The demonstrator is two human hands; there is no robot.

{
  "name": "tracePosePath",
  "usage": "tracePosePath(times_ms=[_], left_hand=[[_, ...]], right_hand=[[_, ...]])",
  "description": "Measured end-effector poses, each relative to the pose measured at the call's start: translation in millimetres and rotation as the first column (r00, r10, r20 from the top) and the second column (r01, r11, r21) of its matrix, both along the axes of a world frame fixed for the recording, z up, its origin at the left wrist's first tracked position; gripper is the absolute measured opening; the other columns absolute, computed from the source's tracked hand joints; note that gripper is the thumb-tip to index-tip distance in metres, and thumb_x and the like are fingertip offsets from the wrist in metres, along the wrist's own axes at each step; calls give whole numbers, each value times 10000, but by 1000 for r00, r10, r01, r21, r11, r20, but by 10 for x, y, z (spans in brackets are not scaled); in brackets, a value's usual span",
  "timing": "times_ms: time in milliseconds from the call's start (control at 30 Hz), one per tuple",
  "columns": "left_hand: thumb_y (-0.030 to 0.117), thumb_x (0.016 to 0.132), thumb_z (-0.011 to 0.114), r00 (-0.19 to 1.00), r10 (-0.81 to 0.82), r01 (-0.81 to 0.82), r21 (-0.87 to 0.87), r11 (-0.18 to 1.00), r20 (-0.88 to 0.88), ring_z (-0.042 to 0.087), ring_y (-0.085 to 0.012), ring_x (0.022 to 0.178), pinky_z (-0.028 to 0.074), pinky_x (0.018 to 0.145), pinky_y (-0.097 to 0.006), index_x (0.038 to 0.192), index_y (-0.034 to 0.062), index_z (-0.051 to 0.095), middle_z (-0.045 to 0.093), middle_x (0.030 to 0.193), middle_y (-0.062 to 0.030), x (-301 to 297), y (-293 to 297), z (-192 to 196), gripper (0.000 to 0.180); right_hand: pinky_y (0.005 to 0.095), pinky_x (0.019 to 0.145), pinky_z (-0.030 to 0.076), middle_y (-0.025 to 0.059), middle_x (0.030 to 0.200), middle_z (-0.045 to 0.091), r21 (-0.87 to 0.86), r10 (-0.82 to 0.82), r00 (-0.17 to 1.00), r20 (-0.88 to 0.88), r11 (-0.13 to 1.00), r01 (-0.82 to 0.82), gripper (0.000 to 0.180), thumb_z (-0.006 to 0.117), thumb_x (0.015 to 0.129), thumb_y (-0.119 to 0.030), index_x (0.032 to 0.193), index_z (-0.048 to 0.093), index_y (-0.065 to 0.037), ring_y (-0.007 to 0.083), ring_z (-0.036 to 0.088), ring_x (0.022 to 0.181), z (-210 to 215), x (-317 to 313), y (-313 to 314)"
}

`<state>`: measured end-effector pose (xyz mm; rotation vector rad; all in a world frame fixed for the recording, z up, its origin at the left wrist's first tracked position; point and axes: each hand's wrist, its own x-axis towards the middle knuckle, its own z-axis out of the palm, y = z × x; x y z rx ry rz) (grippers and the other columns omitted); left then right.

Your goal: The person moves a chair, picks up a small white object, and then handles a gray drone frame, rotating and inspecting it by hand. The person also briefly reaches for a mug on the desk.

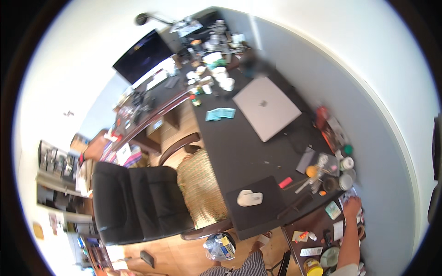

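Note:
My right arm reaches up from the lower right over a small dark side table (294, 230). The right hand (353, 207) is at the table's far end, by the wall, with its fingers curled in. A white and blue packet (346, 196) lies right at its fingertips; what the fingers hold is too small to make out. Beside the hand are a light green packet (332, 210) and a white card (338, 230). Closer to me stand a clear round container (329, 257) and a yellow-lidded jar (313, 267). My left hand is out of view.
A large dark desk (221, 156) bears a closed laptop (267, 108), a white mouse (250, 198), blue-green packets (220, 114) and several jars. A black office chair (138, 202) stands at its left. A plastic-lined bin (219, 247) is near my feet. The grey wall (386, 184) bounds the right.

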<state>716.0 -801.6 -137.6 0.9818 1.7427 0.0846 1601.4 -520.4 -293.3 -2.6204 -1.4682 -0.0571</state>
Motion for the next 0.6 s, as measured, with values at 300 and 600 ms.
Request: tracePosePath(times_ms=[300, 600], left_hand=[[82, 959, 646, 972, 235, -236, 66, 970, 24, 667, -134, 708, 564, 588, -289, 1213, 41, 676, 719, 815, -93, -196, -415, -137, 259], [192, 985, 686, 974, 227, -215, 265, 940, -15, 697, -206, 749, 599, 664, -349, 1213, 16, 638, 709, 876, -142, -1681, -1415, -686, 292]], right_hand=[[536, 863, 478, 198, 959, 655, 171, 96, 994, -45, 981, -87, 135, 699, 804, -48, 926, 649, -17, 417, 604, 955, 326, -681, -463], [441, 604, 453, 146, 722, 552, 259, 86, 961, -264, 966, -15, 151, 671, 846, -5, 875, 524, -19, 329, 570, 622, 1169, -2727, -1218]])
